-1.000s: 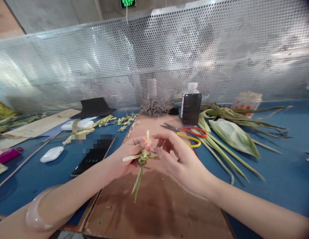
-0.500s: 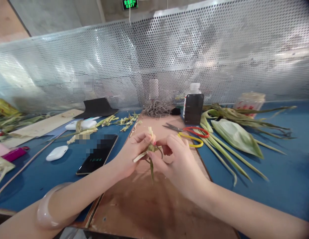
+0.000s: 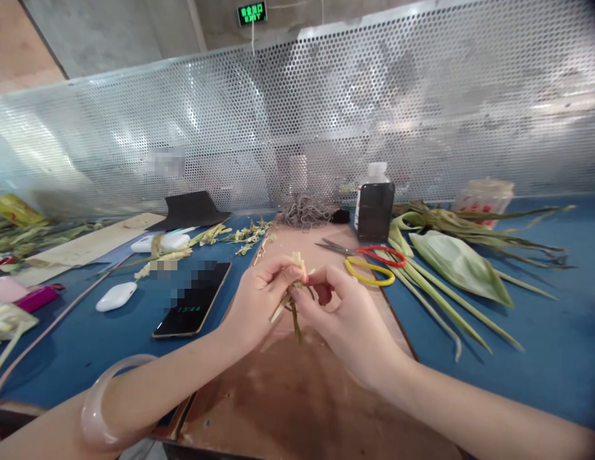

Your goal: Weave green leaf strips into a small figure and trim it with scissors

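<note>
In the head view, both hands meet over the brown board (image 3: pixel 297 396) around a small bundle of leaf strips (image 3: pixel 296 319), pale at the top and green below. My left hand (image 3: pixel 261 294) is closed, thumb and fingers pinching the bundle from the left. From the other side my right hand (image 3: pixel 342 306) pinches the same strips with thumb and forefinger, a thin dark strand looping beside its fingertips. The fingers hide the bundle's middle. Beyond my right hand lie scissors (image 3: pixel 369 271) with red and yellow handles, blades pointing left.
A dark bottle (image 3: pixel 375 211) and a heap of grey cord (image 3: pixel 304 212) stand behind the scissors. Long green leaves (image 3: pixel 460 265) spread on the right. To the left are a phone (image 3: pixel 196 300), a white earbud case (image 3: pixel 115 297) and leaf scraps (image 3: pixel 252 235). Perforated metal (image 3: pixel 326 115) forms the back.
The whole view has shifted slightly. My hands stay together on the bundle; its left-pointing pale strip now hangs steeper, closer to my left fingers.
</note>
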Motion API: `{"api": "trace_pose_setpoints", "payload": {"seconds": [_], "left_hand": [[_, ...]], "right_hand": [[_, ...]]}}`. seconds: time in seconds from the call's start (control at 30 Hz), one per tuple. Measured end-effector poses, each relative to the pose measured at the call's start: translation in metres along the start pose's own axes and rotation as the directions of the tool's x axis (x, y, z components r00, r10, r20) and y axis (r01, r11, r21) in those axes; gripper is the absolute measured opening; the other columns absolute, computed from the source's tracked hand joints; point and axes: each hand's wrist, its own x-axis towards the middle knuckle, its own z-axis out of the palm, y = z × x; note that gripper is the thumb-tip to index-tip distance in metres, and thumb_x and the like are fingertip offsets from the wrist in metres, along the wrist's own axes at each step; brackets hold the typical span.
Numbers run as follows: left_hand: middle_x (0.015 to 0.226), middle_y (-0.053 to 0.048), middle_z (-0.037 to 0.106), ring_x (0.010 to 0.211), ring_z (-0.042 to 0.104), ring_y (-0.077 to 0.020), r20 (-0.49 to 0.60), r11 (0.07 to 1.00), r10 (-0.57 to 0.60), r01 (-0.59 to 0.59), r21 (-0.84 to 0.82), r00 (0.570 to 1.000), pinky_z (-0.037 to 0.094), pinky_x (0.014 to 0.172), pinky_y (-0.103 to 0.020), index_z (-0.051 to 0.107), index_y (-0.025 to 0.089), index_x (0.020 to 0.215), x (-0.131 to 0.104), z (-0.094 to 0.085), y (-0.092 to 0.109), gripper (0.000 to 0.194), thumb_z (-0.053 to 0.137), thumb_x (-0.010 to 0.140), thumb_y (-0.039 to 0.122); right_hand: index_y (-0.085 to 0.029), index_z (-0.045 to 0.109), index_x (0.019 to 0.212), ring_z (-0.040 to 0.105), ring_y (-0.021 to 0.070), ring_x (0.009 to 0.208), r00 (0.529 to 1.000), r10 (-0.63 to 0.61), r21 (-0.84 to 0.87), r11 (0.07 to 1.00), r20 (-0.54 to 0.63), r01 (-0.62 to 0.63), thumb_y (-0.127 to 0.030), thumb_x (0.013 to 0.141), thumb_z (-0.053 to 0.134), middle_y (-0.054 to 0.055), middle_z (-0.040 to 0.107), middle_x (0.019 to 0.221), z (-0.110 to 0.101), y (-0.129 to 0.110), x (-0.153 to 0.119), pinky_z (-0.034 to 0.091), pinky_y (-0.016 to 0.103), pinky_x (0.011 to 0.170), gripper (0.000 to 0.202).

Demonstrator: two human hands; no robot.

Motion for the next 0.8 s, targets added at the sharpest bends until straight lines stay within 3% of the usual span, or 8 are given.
{"api": "trace_pose_setpoints", "payload": {"seconds": [0.23, 0.47, 0.6, 0.8], "left_hand": [[0.063, 0.002, 0.055, 0.056, 0.047, -0.0095, 0.032, 0.991, -0.058, 0.061, -0.118, 0.998, 0.037, 0.052, -0.019, 0.063, 0.018, 0.066, 0.002, 0.000, -0.004, 0.020, 0.062, 0.080, 0.032], [0.055, 0.006, 0.046, 0.047, 0.039, -0.0053, 0.175, 0.844, -0.252, 0.304, -0.442, 0.952, 0.036, 0.046, -0.016, 0.057, 0.015, 0.061, 0.006, 0.002, -0.003, 0.030, 0.072, 0.071, 0.040], [0.055, 0.006, 0.047, 0.046, 0.042, -0.0051, 0.161, 0.814, -0.284, 0.327, -0.481, 0.945, 0.038, 0.045, -0.016, 0.057, 0.015, 0.062, 0.006, 0.001, -0.002, 0.030, 0.074, 0.069, 0.040], [0.055, 0.006, 0.049, 0.044, 0.041, -0.0044, 0.192, 0.807, -0.339, 0.390, -0.445, 0.921, 0.032, 0.040, -0.013, 0.060, 0.018, 0.068, 0.005, -0.005, -0.007, 0.025, 0.067, 0.076, 0.041]], "right_hand": [[-0.019, 0.050, 0.069, 0.044, 0.0141, 0.060, 0.999, -0.047, -0.052, 0.998, -0.004, 0.046, -0.033, 0.080, 0.056, -0.002, 0.045, 0.064, 0.000, 0.003, 0.001, 0.039, 0.030, 0.058, 0.018], [-0.018, 0.057, 0.084, 0.050, 0.0160, 0.068, 0.981, -0.191, -0.134, 0.973, -0.005, 0.189, -0.028, 0.082, 0.061, 0.001, 0.052, 0.071, -0.006, 0.007, 0.003, 0.043, 0.028, 0.060, 0.011], [-0.019, 0.059, 0.077, 0.051, 0.0166, 0.071, 0.963, -0.268, -0.161, 0.950, 0.015, 0.267, -0.020, 0.085, 0.058, 0.001, 0.055, 0.071, -0.010, 0.008, 0.003, 0.042, 0.028, 0.061, 0.008], [-0.019, 0.060, 0.074, 0.050, 0.0145, 0.067, 0.969, -0.229, -0.081, 0.968, 0.091, 0.236, -0.014, 0.086, 0.055, 0.001, 0.054, 0.069, -0.010, 0.010, 0.000, 0.043, 0.026, 0.060, 0.013]]}}
